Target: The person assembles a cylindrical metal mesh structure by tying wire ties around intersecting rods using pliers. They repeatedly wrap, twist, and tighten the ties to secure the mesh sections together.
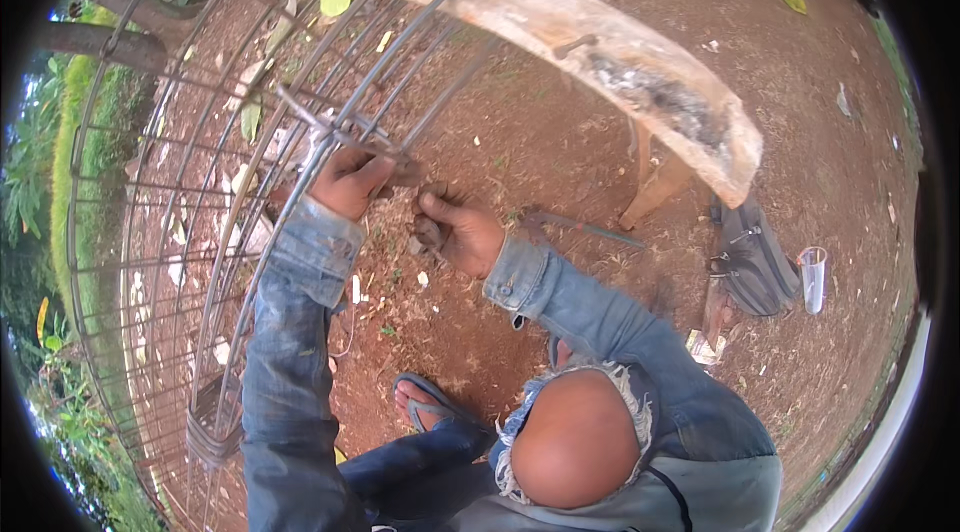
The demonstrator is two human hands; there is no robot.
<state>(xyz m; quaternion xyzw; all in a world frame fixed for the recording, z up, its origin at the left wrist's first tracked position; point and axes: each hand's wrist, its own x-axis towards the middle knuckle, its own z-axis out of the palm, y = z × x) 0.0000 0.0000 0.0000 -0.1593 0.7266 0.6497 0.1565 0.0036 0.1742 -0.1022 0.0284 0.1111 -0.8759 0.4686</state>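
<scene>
- Head view: left arm runs up from lower edge, left hand (350, 182) at the cage (268, 257), fingers curled against its rods; exact grip hidden, can't tell what it pinches.
- Right arm bends in from lower right; right hand (465, 232) just beside left, fingers bent inward, thumb raised; too dark to tell if pinching anything.
- Cage left, under the plank's (560, 17) far end.

Soft, even daylight lights the scene, leaving only faint shadows on the reddish soil (560, 132). Fine detail smears slightly around both hands (466, 234). Fisheye distortion bows the wooden plank (530, 14) and steel rebar cage (222, 277); black vignetting and bluish fringing edge the foliage (38, 182).
</scene>
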